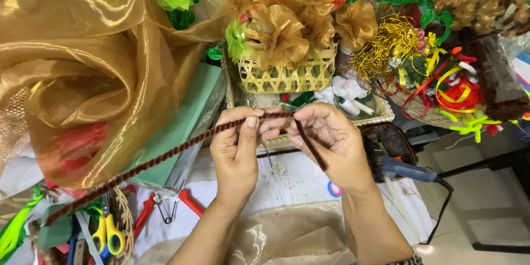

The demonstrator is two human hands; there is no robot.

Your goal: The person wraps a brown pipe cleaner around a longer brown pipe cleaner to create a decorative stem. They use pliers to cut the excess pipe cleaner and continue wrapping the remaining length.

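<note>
A woven basket (287,77) of fabric flowers stands behind both hands; scissors (107,234) lie left, a glue gun (406,170) right.

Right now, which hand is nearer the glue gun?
Right. The right hand is just left of the glue gun, almost beside it; the left hand is farther left, beyond the right hand. Both hold the brown stem.
</note>
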